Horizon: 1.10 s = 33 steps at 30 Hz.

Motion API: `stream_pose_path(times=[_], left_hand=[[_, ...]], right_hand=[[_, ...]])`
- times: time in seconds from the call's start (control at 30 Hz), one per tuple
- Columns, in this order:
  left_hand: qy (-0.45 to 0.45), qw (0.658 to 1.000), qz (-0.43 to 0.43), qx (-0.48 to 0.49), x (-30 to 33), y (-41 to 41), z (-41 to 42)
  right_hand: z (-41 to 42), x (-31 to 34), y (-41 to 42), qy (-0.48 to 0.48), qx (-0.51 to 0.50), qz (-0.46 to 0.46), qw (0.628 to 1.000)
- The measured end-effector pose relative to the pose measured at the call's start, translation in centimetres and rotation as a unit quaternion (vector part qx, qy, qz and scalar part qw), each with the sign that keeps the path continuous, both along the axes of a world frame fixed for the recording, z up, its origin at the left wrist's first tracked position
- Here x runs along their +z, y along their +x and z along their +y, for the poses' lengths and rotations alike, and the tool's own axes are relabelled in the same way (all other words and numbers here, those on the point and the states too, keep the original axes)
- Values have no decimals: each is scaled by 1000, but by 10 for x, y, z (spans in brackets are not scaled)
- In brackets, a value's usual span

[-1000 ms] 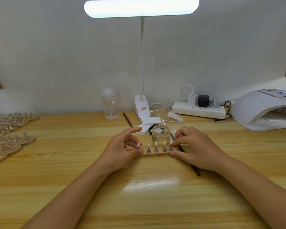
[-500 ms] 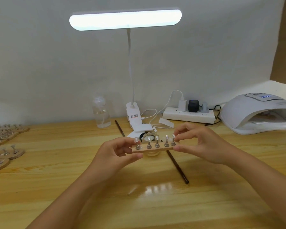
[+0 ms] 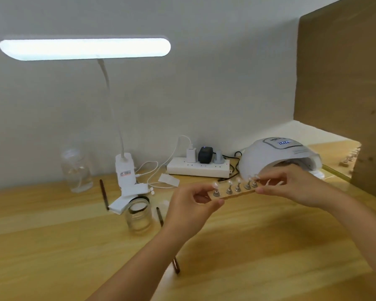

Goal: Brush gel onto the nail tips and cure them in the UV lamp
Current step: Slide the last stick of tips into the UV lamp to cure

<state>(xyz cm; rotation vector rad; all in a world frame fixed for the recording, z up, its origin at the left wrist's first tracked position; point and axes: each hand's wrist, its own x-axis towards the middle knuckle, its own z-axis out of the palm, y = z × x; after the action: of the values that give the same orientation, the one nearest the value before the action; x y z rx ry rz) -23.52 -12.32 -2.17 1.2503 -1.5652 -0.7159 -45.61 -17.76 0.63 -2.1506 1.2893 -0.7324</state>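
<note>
A dark brush point(image 3: 176, 266) lies on the wooden desk point(image 3: 269, 257) nearest the viewer, partly hidden under the left forearm. Above the desk, a wooden holder strip point(image 3: 237, 195) is held clear of the surface between both hands. The left hand point(image 3: 191, 205) pinches the strip's left end between thumb and curled fingers. The right hand point(image 3: 291, 187) pinches the right end in the same manner. Five nail tips point(image 3: 238, 180) are mounted upright on small metal stands along the strip, which is tilted, its right end higher. The strip is positioned just in front of the opening of the UV lamp point(image 3: 278, 158), not inside it.

To the left of the hands, an open glass jar point(image 3: 138, 215) stands on the desk, close to the white clip base of the desk lamp point(image 3: 126, 170). A second brush point(image 3: 103, 193) lies to the left of that base. Farther back, a clear bottle point(image 3: 76, 170) stands near the wall. A white power strip point(image 3: 198, 168) with plugs inserted is placed against the wall, between the desk lamp and the UV lamp. The lit lamp bar point(image 3: 84, 48) is suspended above. A display is lit on top of the UV lamp; its digits cannot be read.
</note>
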Motion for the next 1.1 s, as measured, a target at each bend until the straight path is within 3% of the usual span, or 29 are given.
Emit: stream_pose_path(times=[0.13, 0.3, 0.47, 0.6, 0.77, 0.83, 0.9, 1.0, 1.1], left_hand=[[35, 998, 55, -1, -12, -46, -27], [44, 997, 63, 0, -23, -84, -56], [42, 996, 75, 36, -31, -105, -82], [24, 995, 75, 57, -40, -108, -93], [8, 996, 85, 36, -40, -108, -96], [16, 994, 98, 37, -41, -108, -97], [20, 993, 106, 37, -41, -108, -97], [23, 993, 113, 32, -40, -108, -97], [32, 991, 128, 32, -39, -108, -96]], right_hand=[[-9, -9, -44, 33, -64, -23, 997], [-29, -15, -90, 91, -129, -33, 987], [-75, -33, -102, 26, -242, 50, 969], [-96, -41, -91, 8, -261, 132, 956], [-113, -36, -75, 65, -346, 208, 913], [-115, -25, -66, 110, -341, 222, 907], [-114, -22, -64, 97, -315, 280, 902], [-121, -37, -72, 55, -387, 189, 901], [-118, -53, -76, -31, -416, 173, 892]])
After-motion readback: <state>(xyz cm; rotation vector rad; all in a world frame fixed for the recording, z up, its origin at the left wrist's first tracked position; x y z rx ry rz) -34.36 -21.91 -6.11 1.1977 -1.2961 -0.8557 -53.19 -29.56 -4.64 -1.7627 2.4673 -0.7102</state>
